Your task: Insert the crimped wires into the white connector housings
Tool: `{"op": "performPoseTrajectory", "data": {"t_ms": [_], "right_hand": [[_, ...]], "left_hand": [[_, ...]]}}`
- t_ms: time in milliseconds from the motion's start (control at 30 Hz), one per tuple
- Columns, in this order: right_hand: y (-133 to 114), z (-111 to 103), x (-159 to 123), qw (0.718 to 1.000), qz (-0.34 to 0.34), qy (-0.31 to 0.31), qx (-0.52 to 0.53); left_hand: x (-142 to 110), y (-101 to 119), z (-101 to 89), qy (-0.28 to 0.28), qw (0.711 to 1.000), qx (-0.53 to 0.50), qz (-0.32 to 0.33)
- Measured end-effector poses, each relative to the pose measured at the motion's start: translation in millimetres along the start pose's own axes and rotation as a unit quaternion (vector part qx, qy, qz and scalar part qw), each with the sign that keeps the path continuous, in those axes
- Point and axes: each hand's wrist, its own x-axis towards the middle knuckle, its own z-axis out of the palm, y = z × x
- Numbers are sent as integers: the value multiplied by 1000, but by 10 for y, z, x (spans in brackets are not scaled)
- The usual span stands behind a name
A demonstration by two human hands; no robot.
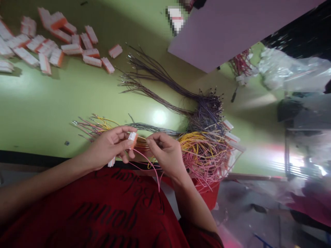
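Near the table's front edge, my left hand (117,143) pinches a small white and orange connector housing (132,140) between thumb and fingers. A pink wire (152,162) comes out of the housing and curves down to the right. My right hand (167,151) is closed on a yellow wire (141,138) whose near end reaches the housing's orange side; whether its tip is inside I cannot tell. Beneath my left hand another white housing (111,162) shows in part. Yellow and pink wires (99,124) stick out past my left wrist.
Loose white and orange housings (49,46) lie scattered at the back left. Bundles of dark wires (165,79) stretch across the middle to a tangled pile of yellow and pink wires (201,151) on the right. A pale box-like panel (219,31), plastic bags (289,69) and a red bin (209,196) are nearby.
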Motion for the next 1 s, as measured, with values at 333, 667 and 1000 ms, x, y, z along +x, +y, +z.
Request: {"op": "performPoseTrajectory", "data": {"t_ms": [333,667,1000], "right_hand": [[-14,50,-7,1000,2,-11,7],[-34,33,20,999,19,-32,36],[9,43,105,994,69,-53,69]], "left_hand": [[-36,48,27,-14,999,-40,-10],[-53,21,30,-22,998,-53,-18],[-25,-37,42,-5,1000,15,3]]}}
